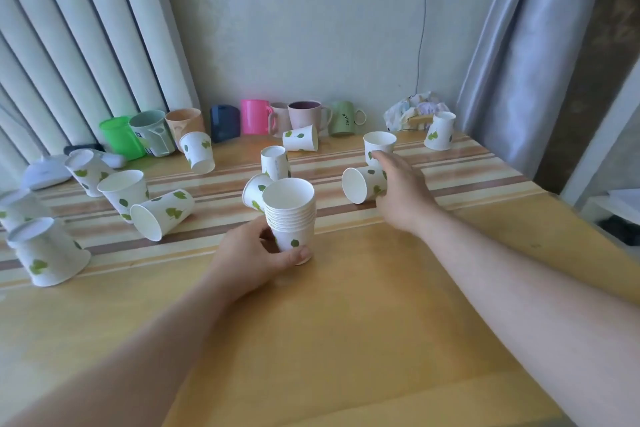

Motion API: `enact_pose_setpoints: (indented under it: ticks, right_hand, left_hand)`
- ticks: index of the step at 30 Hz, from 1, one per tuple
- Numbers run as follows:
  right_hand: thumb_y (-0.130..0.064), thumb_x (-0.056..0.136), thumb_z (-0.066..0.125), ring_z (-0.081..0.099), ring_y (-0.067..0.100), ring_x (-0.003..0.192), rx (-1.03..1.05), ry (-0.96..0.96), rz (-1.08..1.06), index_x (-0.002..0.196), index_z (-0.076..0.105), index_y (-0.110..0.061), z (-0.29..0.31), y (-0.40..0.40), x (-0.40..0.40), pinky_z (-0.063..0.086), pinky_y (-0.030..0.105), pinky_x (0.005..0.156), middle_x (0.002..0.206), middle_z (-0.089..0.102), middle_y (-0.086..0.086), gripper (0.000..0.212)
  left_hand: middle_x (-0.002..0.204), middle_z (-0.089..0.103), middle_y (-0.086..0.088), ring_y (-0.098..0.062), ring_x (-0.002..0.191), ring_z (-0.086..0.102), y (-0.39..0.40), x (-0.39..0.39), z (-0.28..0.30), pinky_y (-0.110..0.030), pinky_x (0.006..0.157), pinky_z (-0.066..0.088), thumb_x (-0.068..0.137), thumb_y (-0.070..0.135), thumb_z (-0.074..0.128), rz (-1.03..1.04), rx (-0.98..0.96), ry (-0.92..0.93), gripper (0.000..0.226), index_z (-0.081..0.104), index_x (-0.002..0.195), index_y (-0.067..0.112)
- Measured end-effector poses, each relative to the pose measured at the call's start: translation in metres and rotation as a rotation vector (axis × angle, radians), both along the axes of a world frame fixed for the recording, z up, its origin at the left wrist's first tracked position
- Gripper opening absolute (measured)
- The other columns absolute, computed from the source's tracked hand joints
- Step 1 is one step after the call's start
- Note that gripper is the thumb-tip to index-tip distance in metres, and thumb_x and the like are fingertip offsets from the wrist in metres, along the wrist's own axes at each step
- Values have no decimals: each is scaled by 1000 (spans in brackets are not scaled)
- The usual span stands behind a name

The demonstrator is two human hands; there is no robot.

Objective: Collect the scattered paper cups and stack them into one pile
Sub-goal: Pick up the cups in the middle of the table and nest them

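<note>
A stack of several white paper cups with green leaf prints (290,215) stands upright at the table's middle, and my left hand (256,253) grips its base. My right hand (401,191) reaches over a cup lying on its side (362,184), fingers against its far side; whether they curl round it I cannot tell. An upright cup (379,146) stands just behind that hand. More loose cups lie scattered: two behind the stack (275,161), one on its side further back (300,138), one upside down at the back right (440,131), and several at the left (162,213).
A row of coloured mugs (256,116) lines the back wall, with a crumpled bag (414,109) at the back right. A white device (45,172) sits at the far left. Curtains hang on both sides. The table's right edge (568,215) drops off near my right forearm.
</note>
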State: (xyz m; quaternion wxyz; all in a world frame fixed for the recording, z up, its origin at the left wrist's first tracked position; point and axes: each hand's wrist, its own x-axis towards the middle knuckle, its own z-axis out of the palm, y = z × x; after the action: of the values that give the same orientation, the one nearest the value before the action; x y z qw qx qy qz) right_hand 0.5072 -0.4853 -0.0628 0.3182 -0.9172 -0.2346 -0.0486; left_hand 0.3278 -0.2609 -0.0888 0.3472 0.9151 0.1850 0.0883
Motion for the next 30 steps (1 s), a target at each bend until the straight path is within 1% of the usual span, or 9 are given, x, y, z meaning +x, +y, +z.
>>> enact_pose_setpoints:
  ticks: [3,7,12,14,17,20,22,26,30]
  right_hand:
    - [2,82,63,38,38,147,-138,5,30,160,33,-31,-11,30,24,36,46,114,162,40,-1,90]
    - [0,86,58,29,39,149,-300,11,18,147,39,-41,-16,47,30,40,54,109,159,40,-16,76]
    - [-6,85,68,35,36,144,-366,-120,-45,137,41,-33,-9,39,17,33,65,116,148,50,-5,64]
    - [-19,80,72,41,35,137,-295,-150,-76,142,37,-36,-7,30,7,42,56,109,144,52,-3,73]
    - [-29,73,74,43,29,134,87,21,-101,151,30,-48,-14,16,-16,47,50,105,143,46,-6,92]
    - [-28,68,73,60,22,124,512,272,-113,142,48,-48,-20,4,-35,57,38,82,136,59,-8,80]
    - [-20,74,75,64,21,111,473,294,-95,139,51,-43,-19,-3,-47,49,28,68,124,64,-6,73]
    - [-23,75,83,62,20,103,281,235,-64,137,45,-44,-15,-14,-60,46,28,66,120,63,-10,75]
    - [-28,80,88,64,10,92,543,172,-41,125,51,-49,24,-2,-70,55,30,75,107,65,-13,62]
  left_hand:
    - [93,75,11,-4,91,67,-3,2,-5,-32,82,57,74,68,87,12,71,-58,44,68,99,36]
    - [90,75,10,-9,89,68,1,4,-9,-38,83,59,73,73,84,6,110,-84,50,70,100,32]
    - [89,75,11,-8,89,68,4,6,-13,-39,82,59,73,78,80,-25,153,-110,54,69,99,32]
    - [89,74,11,-8,89,67,4,6,-13,-39,82,59,73,76,81,-29,158,-121,53,68,98,31]
    - [90,74,12,-7,90,66,5,5,-14,-37,82,58,74,79,79,-45,150,-125,55,68,99,31]
    - [92,74,12,-8,92,67,5,5,-15,-37,84,58,73,83,77,-51,140,-124,60,67,100,30]
    - [93,75,13,-8,94,67,6,5,-15,-37,84,58,72,84,76,-55,137,-121,62,67,101,30]
    - [92,74,14,-7,93,67,6,4,-15,-35,83,57,72,83,76,-54,134,-128,60,68,101,31]
    - [90,72,14,-8,92,65,5,3,-14,-35,82,56,72,83,76,-48,147,-134,61,68,100,30]
